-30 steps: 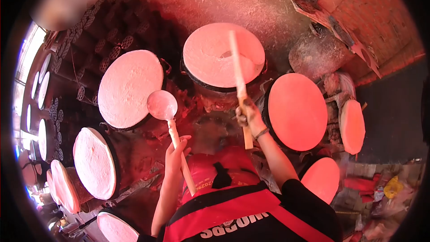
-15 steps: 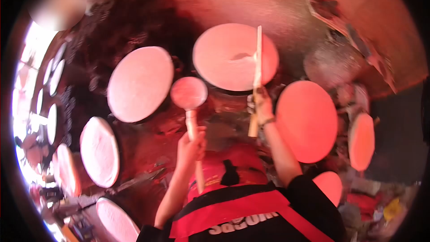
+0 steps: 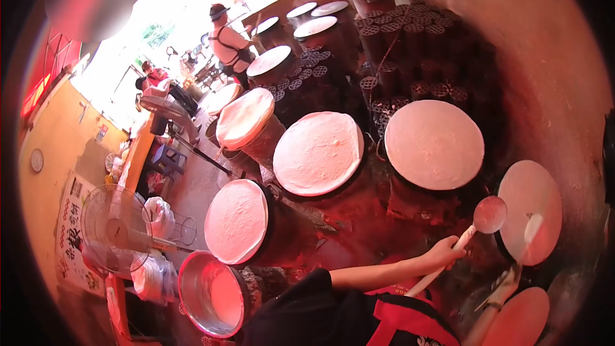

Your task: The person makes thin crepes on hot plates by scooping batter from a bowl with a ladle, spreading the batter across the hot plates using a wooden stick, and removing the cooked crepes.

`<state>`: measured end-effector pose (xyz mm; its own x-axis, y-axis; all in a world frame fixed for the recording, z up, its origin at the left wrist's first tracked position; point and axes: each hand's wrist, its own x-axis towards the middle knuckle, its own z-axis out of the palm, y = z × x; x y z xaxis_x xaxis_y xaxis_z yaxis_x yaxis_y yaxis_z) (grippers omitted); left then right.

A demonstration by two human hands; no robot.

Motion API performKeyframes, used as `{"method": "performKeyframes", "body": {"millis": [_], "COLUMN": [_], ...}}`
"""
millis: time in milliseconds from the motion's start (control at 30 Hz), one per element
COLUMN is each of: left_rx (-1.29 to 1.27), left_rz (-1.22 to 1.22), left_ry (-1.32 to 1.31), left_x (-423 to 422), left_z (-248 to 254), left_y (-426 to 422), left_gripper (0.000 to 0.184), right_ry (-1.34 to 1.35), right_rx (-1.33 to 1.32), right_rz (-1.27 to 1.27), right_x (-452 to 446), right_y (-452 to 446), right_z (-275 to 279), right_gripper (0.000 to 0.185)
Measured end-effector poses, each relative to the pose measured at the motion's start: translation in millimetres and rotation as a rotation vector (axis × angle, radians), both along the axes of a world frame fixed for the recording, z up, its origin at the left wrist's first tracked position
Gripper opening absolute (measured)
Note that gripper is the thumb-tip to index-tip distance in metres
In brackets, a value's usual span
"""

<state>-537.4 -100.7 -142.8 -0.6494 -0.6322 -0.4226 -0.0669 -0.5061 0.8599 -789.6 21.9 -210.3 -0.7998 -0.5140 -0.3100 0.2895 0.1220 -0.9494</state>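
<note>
My left hand (image 3: 444,254) is wrapped round the handle of a ladle (image 3: 491,214), whose round bowl is beside the right-hand griddle (image 3: 544,186). A pale patch of batter (image 3: 532,227) lies on that griddle. At its near edge my right hand (image 3: 505,287) grips a long flat wooden spreader (image 3: 523,255), seen nearly end-on and partly blurred. Below my right hand is another round griddle (image 3: 522,320) with a smooth pale surface. Left of the ladle, a griddle carries a thin pale pancake (image 3: 434,145).
More pancake-covered griddles (image 3: 318,154) curve away to the left. A metal basin of pale batter (image 3: 213,293) stands at my left, near a fan (image 3: 116,227). Stacked perforated coal briquettes (image 3: 410,32) fill the middle back. A person (image 3: 229,45) stands at the far griddles.
My view has swung left, bringing the basin, fan and other people into sight. Both hands now appear at the lower right, still holding the ladle and the spreader.
</note>
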Motion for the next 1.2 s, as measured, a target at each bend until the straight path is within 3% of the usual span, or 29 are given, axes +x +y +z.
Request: {"method": "performKeyframes", "body": {"millis": [33,100,200,233,333,400,467,500,567,600,667,700,800,833,867,900,933,1000,1033,1067,1133,1200], "left_rx": [0.012,0.092,0.124,0.130,0.157,0.141,0.133,0.122,0.114,0.117,0.118,0.116,0.105,0.142,0.184,0.356,0.260,0.282,0.302,0.204,0.014,-0.067], "left_rz": [0.014,0.005,-0.006,-0.010,-0.026,-0.044,-0.073,-0.060,-0.049,-0.060,-0.086,-0.079,-0.105,-0.130,-0.134,-0.158,-0.203,-0.194,-0.218,-0.225,-0.216,-0.243], "left_ry": [-0.009,0.003,-0.019,-0.040,-0.035,-0.042,-0.047,-0.071,-0.092,-0.093,-0.093,-0.085,-0.057,-0.075,-0.056,0.034,0.020,0.013,0.070,-0.032,-0.127,-0.117], "left_x": [1.5,4.4,6.0,7.1,9.9,13.7,15.8,15.3,13.0,12.5,11.2,11.7,13.2,11.6,10.8,10.2,9.3,1.7,-3.0,-14.9,-42.8,-75.9], "left_z": [3.5,-0.3,-9.8,-11.9,-14.8,-10.2,-7.2,-5.8,-6.5,-9.3,-14.5,-15.4,-15.8,-16.2,-9.8,-24.3,-14.4,-12.4,-14.8,-18.0,-12.4,-31.4], "left_y": [0.4,-0.8,-2.2,-1.9,-3.1,-5.3,-3.8,-4.2,-4.3,-4.8,-5.3,-5.8,-6.8,-11.5,-15.1,-24.1,-27.8,-35.9,-45.0,-55.0,-69.9,-86.6], "left_gripper": [0.019,0.017,0.017,0.016,0.017,0.017,0.017,0.018,0.018,0.019,0.020,0.020,0.016,0.013,0.010,0.010,0.005,0.008,0.009,0.010,0.013,0.014], "right_ry": [0.005,0.080,0.073,0.055,-0.006,0.128,0.066,0.223,0.382,0.277,0.066,0.107,-0.028,0.060,0.061,-0.146,-0.307,-0.246,-0.049,0.143,0.239,0.121], "right_rx": [-0.007,0.126,0.047,0.025,0.087,0.060,0.132,0.090,0.052,0.084,0.142,0.130,0.109,0.091,0.140,0.081,0.004,0.020,0.057,0.104,0.081,-0.031], "right_rz": [0.012,-0.358,-0.169,-0.099,-0.043,-0.197,-0.329,-0.191,-0.052,-0.065,-0.101,-0.138,-0.198,-0.064,0.045,0.071,0.101,0.047,0.031,0.035,-0.065,-0.336], "right_x": [7.8,21.4,17.0,35.1,-6.1,5.0,1.8,-27.1,-32.9,-41.6,-14.7,-14.5,-59.1,-64.2,-26.4,-22.8,-22.9,15.0,21.0,24.4,38.7,42.4], "right_y": [3.2,9.9,-3.6,-15.2,-5.6,6.8,15.8,24.8,20.0,18.3,-7.2,-8.5,0.6,11.9,-2.5,-2.1,8.2,25.2,40.1,49.9,57.4,51.5], "right_z": [-0.8,-4.0,-47.5,-15.2,-20.9,-2.7,-30.0,-92.8,-100.3,-100.9,-23.5,-6.2,-51.7,-74.3,-12.3,-8.3,-21.2,2.7,-9.2,-20.8,-17.3,-48.9], "right_gripper": [0.047,0.047,0.050,0.049,0.048,0.047,0.048,0.048,0.049,0.043,0.033,0.029,0.031,0.026,0.024,0.018,0.018,0.022,0.021,0.024,0.035,0.035]}}
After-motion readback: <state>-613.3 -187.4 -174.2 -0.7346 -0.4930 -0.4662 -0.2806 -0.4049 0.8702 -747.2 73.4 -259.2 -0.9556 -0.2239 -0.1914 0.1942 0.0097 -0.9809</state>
